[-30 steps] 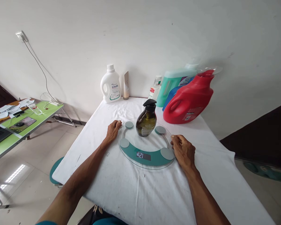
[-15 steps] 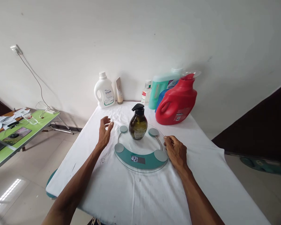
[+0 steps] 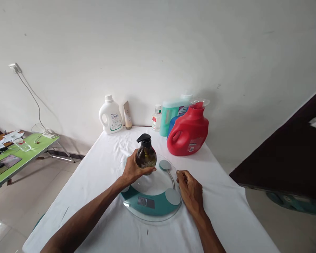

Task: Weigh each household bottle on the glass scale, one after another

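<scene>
My left hand (image 3: 134, 169) is wrapped around a dark green pump bottle (image 3: 146, 157) from its left side, the thumb across its lower front. The bottle stands upright over the back part of a round glass bathroom scale (image 3: 152, 208); its base is partly hidden, so I cannot tell whether it touches the glass. Blurred digits show on the scale's display (image 3: 145, 202). At the scale's right rim my right hand (image 3: 190, 189) has its fingers curled in, the thumb and forefinger closed on the glass edge. The left foot pads of the scale are mostly covered by my left hand.
Along the wall stand a white jug (image 3: 111, 117), a beige tube (image 3: 127, 116), a small clear bottle (image 3: 156, 118), a green jug (image 3: 168, 116) and a large red jug (image 3: 189, 131). A green table (image 3: 39, 142) with papers is at the left.
My left hand, open beside the scale before, has moved right and closed around the pump bottle. My right hand stays at the scale's rim. The camera view has shifted.
</scene>
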Motion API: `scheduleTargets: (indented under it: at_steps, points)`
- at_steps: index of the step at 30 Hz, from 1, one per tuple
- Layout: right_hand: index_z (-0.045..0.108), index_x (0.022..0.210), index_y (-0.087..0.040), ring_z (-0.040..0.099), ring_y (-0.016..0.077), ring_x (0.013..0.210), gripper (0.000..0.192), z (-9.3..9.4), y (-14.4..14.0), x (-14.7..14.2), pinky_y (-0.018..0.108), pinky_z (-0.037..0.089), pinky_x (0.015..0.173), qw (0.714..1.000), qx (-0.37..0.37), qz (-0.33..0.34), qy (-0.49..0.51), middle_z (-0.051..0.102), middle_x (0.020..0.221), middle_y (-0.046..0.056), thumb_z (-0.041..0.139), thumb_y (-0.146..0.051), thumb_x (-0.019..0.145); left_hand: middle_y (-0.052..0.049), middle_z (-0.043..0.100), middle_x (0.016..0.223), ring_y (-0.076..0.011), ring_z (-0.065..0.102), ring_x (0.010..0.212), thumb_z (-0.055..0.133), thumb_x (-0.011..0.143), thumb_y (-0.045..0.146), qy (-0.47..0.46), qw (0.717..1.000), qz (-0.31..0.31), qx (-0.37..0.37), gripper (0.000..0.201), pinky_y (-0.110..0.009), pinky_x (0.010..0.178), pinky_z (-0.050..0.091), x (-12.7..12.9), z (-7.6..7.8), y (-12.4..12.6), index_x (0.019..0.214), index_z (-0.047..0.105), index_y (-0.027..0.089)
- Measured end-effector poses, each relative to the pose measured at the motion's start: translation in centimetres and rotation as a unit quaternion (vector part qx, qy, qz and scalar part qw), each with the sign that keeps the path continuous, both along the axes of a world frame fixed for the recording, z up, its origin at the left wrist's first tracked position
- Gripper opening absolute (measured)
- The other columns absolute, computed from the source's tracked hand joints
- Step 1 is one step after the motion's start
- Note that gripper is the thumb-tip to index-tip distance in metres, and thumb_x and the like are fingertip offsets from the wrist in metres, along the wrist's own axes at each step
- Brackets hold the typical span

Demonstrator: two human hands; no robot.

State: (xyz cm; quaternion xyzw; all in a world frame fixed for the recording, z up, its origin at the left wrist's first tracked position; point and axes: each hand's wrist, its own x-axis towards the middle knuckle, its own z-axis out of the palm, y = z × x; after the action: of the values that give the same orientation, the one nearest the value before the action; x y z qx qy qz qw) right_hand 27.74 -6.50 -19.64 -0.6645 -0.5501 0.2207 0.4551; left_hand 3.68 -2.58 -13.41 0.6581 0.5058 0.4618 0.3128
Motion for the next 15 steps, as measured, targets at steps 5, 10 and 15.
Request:
scheduleTargets:
  at_steps: [5,10,15]
  points:
    - [0.058,0.077,-0.03,0.067,0.0264,0.065,0.046,-0.1,-0.1,0.1,0.035,0.047,0.064,1.0,-0.007,-0.002,0.013,0.073,0.071,0.008,0.042,-0.069,0.094,-0.005,0.077,0.094,-0.0261,0.071,0.086,0.101,0.056,0.036,-0.027,0.999,0.035,-0.031,0.054,-0.037,0.076,0.059,0.2,0.8,0.9,0.096,0.067,0.022]
    - [0.06,0.08,-0.029,0.067,0.0261,0.067,0.052,-0.1,0.0,0.2,0.035,0.049,0.068,0.999,-0.026,-0.007,0.027,0.073,0.072,0.007,0.04,-0.074,0.094,-0.007,0.08,0.098,-0.0271,0.075,0.092,0.1,0.056,0.029,-0.067,0.996,0.056,0.008,0.054,-0.037,0.08,0.06,1.2,3.9,6.0,0.1,0.07,0.02]
    - [0.064,0.08,-0.029,0.068,0.0261,0.068,0.059,-0.8,-0.1,0.6,0.034,0.049,0.066,0.999,-0.04,-0.015,0.019,0.074,0.073,0.006,0.04,-0.081,0.094,-0.007,0.079,0.1,-0.0244,0.074,0.09,0.102,0.054,0.028,-0.102,0.993,0.03,0.042,0.057,-0.035,0.08,0.058,4.4,4.2,14.0,0.099,0.068,0.019]
